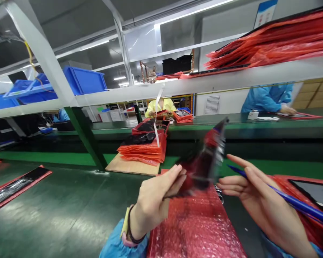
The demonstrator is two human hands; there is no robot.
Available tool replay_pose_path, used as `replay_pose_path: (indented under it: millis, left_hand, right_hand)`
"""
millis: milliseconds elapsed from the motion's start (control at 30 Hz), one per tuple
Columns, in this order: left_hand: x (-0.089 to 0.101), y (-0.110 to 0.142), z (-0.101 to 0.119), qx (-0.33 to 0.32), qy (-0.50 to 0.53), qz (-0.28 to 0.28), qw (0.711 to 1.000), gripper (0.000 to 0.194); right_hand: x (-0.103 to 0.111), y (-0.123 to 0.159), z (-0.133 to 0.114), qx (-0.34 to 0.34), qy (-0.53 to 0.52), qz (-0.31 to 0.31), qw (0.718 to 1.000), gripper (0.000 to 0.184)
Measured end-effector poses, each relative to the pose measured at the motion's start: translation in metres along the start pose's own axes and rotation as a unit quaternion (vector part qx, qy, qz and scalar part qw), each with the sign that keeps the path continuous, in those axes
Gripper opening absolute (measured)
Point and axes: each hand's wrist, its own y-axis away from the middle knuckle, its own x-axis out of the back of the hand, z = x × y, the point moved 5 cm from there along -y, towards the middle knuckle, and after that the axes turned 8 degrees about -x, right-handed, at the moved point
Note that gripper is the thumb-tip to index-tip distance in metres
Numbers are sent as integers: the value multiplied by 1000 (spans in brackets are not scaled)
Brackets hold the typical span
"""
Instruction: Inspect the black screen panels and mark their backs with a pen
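Note:
My left hand (156, 197) grips a thin, dark, glossy panel (201, 165) by its near left edge. The panel is tilted up and smeared by motion, so its exact kind is unclear. Below it lies a red bubble-wrap bag (193, 225). To the right of the panel, my right hand (258, 193) has a blue pen (293, 200) tucked between its fingers, tip pointing left. Its fingertips are stretched toward the panel's edge; whether they touch it I cannot tell.
Red bags with dark panels (142, 150) are stacked on a wooden board (131, 165) ahead. More red packs (314, 193) lie at right. A green post (84, 139) holds a shelf with blue bins (83, 80) and red bags (274, 43). Co-workers sit across the bench.

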Motion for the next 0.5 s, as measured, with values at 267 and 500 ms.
replay_pose_path:
  millis: [267, 500]
  left_hand:
    - [-21, -15, -3, -126, 15, -226, 966, 55]
    - [-27, -7, 42, -261, 13, -241, 935, 50]
  right_hand:
    - [-15, 11, 15, -44, -18, -70, 996, 47]
    - [-29, 21, 30, -26, -21, -98, 995, 51]
